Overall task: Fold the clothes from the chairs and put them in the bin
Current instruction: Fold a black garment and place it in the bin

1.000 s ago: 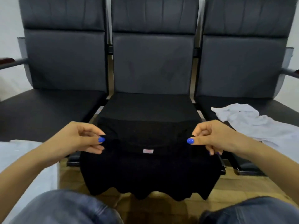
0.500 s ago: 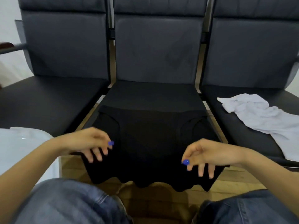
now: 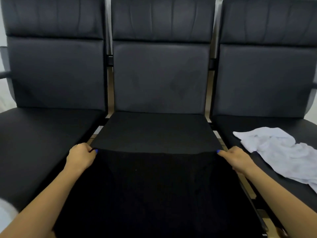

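A black garment (image 3: 157, 189) lies spread flat over the front of the middle chair seat (image 3: 156, 131) and hangs past its front edge. My left hand (image 3: 80, 157) pinches the garment's far left corner. My right hand (image 3: 235, 158) pinches its far right corner. Both hands sit at the garment's far edge, which runs straight across the seat between them. A crumpled white garment (image 3: 281, 150) lies on the right chair seat (image 3: 243, 124). The bin shows only as a blurred white corner (image 3: 6, 213) at the lower left.
Three dark padded chairs stand side by side with tall backrests. The left chair seat (image 3: 39, 143) holds nothing. Metal armrests (image 3: 4, 74) stick out at the far left and far right. Narrow gaps with a wooden floor separate the seats.
Both hands have reached forward from the near hem and taken hold of the garment's far corners. The view has moved in closer, and my knees have dropped out of view.
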Tool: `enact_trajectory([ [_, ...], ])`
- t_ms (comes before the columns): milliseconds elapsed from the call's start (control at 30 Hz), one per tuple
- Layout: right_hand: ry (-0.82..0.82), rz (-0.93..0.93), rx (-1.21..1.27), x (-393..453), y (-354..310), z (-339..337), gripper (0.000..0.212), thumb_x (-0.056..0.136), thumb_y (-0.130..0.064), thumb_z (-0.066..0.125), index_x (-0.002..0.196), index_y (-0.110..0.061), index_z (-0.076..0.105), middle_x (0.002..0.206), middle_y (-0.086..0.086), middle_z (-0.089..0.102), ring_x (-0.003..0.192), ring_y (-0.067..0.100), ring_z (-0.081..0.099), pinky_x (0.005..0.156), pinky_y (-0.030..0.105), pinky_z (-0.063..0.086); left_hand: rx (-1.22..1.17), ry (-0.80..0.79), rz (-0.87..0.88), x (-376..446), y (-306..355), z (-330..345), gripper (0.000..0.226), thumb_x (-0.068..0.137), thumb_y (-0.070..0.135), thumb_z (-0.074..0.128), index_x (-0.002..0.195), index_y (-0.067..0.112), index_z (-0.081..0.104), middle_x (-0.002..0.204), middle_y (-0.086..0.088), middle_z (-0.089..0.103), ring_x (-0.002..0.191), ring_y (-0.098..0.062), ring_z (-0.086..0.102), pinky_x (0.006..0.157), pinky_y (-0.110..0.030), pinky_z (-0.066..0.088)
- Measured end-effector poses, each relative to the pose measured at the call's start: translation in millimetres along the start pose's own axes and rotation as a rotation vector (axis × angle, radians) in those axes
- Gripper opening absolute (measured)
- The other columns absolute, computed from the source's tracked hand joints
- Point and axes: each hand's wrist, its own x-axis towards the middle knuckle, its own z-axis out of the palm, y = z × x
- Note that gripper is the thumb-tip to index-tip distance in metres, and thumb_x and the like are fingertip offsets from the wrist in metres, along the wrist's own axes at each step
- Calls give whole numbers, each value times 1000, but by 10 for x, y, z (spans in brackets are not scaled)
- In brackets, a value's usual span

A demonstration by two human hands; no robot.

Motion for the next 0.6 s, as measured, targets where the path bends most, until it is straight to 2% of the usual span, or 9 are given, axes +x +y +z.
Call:
enact_trajectory([
  [33,-13,-7,59,13,-32,-7,47,88,-38,64,60,-15,33,53,4,40,44,19,40,43,25,35,12,7,10,11,5,4,25,90,18,64,81,-5,61,71,-11,53,71,-28,49,66,-35,41],
  [100,-74,10,144,33,-76,-34,33,89,-25,65,68,-10,44,54,6,37,42,17,35,35,19,25,-2,25,16,15,11,3,22,90,19,64,78,3,55,80,-14,51,71,-26,47,67,-34,38],
  [167,-117,26,183,41,-86,-35,21,90,-21,63,79,-8,50,58,7,38,44,16,37,36,18,23,-34,28,7,31,-13,6,25,92,21,61,75,8,48,89,-19,52,66,-25,46,66,-34,37],
  [267,-85,24,340,72,-114,-36,16,92,-18,59,81,-8,52,57,8,43,40,14,40,38,19,24,-102,27,-12,56,-27,6,25,96,25,53,86,3,50,81,-15,56,64,-22,47,55,-33,33],
  [367,-43,51,517,101,-170,-94,13,91,-16,57,82,-8,53,63,10,51,37,13,46,38,20,31,-222,59,-43,54,-9,-13,27,98,28,51,96,1,51,74,-11,55,63,-20,48,51,-31,32],
  [467,-84,104,666,90,-180,-126,12,92,-12,58,82,-8,53,74,10,58,56,20,60,39,21,48,-297,66,-41,17,10,-28,24,96,27,55,95,3,50,73,-11,56,61,-22,51,52,-31,35],
  [533,-110,97,668,95,-146,-120,15,91,-4,56,78,-7,52,79,13,58,68,25,61,42,23,53,-369,35,-62,24,9,-27,20,93,23,60,98,7,49,83,-11,59,58,-22,53,52,-31,38],
  [600,-91,79,643,99,-116,-120,20,90,4,55,75,-8,50,80,15,54,69,23,56,40,22,51,-428,-9,-111,36,5,-74,22,92,17,63,106,10,49,97,-10,59,56,-21,55,51,-30,40],
])
